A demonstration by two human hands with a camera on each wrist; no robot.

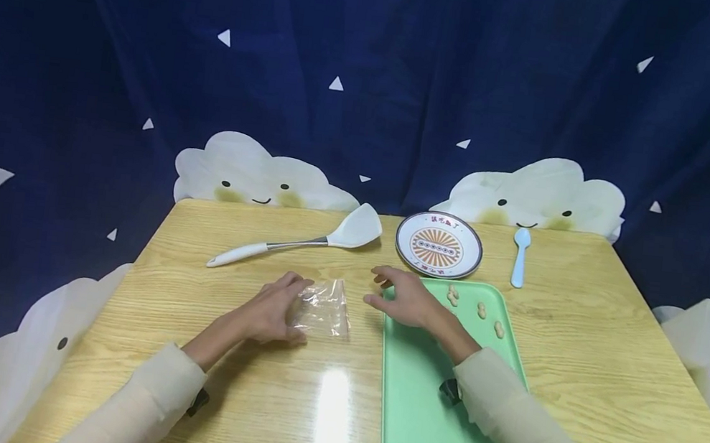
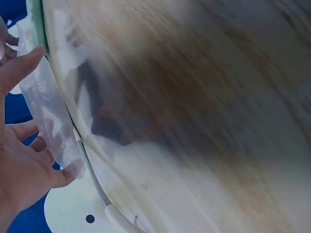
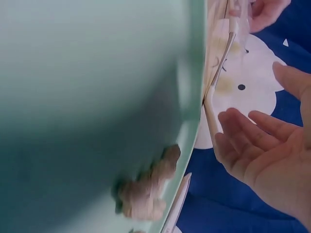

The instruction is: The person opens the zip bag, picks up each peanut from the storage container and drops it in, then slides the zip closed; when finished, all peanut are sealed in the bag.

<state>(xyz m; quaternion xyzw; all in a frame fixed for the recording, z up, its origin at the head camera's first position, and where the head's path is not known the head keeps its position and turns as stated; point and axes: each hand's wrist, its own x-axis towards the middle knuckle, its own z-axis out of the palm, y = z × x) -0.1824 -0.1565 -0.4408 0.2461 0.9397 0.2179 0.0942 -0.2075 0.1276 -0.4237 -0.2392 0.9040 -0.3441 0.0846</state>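
My left hand [image 1: 274, 310] grips a clear plastic bag [image 1: 323, 308] at its left side, the thumb at the near edge and the fingers at the far edge. In the left wrist view the crinkled bag [image 2: 51, 116] stands out from the palm, over the wooden table. My right hand [image 1: 408, 299] hovers over the far left corner of a green tray [image 1: 417, 430], fingers spread loosely toward the bag and holding nothing. Several peanuts [image 1: 481, 310] lie at the tray's far end; the right wrist view shows a clump of peanuts [image 3: 146, 191] close by.
Beyond the bag lies a white spatula [image 1: 301, 243] with a metal shaft. A patterned round plate [image 1: 467, 237] sits behind the tray, and a light blue spoon [image 1: 520, 257] lies to its right. A dark blue curtain [image 1: 371, 71] hangs behind the wooden table [image 1: 605, 378].
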